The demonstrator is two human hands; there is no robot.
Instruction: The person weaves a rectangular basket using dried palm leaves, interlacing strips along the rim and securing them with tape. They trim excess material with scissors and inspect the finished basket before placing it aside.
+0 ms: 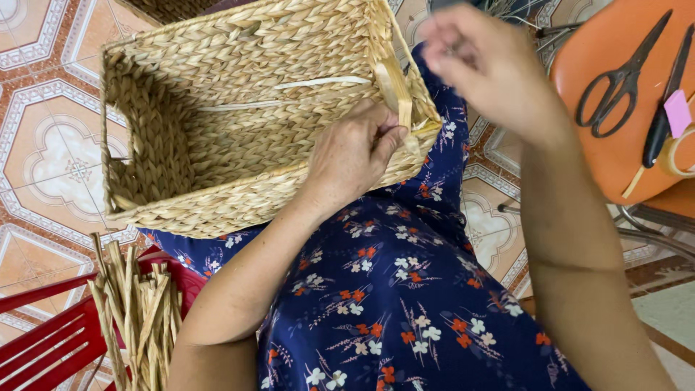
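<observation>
A big tan basket (239,116) woven from dried plant braids rests on the person's lap, tipped so its open side faces the camera. It is shaped like a box, with a hand hole cut in the left wall. Two pale flat strips run across its inside.

The left hand (355,156) sits on the basket's near right corner. Its thumb and fingers pinch a pale flat straw strip (394,90) that stands up along the rim there.

The right hand (485,61) is lifted in the air above and to the right of the basket, apart from it. It looks blurry. The fingers are curled close together, but I cannot tell if they hold anything.

Under the basket is a dark blue dress (391,289) with small white and orange flowers.

At the bottom left, a bundle of dry straw stalks (137,311) lies on a red plastic chair (43,340).

At the top right, an orange plastic stool (615,87) holds black metal scissors (622,72), a thin dark tool with a pink tag (670,101), and a roll of clear tape (677,156) at the edge.

The floor (51,159) has tiles with orange and cream patterns.
</observation>
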